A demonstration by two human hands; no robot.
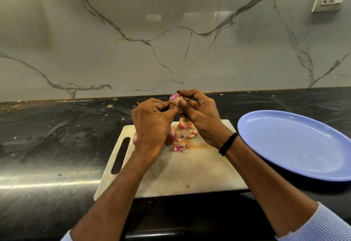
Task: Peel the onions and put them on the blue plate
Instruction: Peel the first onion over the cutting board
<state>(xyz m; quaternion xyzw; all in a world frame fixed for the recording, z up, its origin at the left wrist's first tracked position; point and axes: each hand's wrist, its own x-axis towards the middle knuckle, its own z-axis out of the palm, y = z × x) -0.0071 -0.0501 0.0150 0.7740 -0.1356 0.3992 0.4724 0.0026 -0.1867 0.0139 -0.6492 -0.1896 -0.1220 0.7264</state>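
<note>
Our right hand [199, 115] is curled round a small red onion [174, 97], with the thumb pressed on its near side, and holds it up over the far edge of the cutting board [190, 168]. Our left hand [152, 121] sits right against it and pinches what looks like a flap of dry skin [173, 105] at the onion's side between thumb and forefinger. We judge that we are partway through peeling this one. Its top shows glossy and purple-pink, while the part under our thumb looks pale and papery, so some skin is left to pull. On the board below lie scraps of peel [179, 147] in a loose scatter. Beside them are two other onions [171, 136], mostly hidden behind our left hand, and we cannot tell whether they are peeled. The blue plate [284, 142] sits on the dark counter [57, 126] just to the right of the board and holds nothing. By our reckoning no onion has been delivered yet, and the peeling, the carrying over and the remaining onions are all left to do.
</note>
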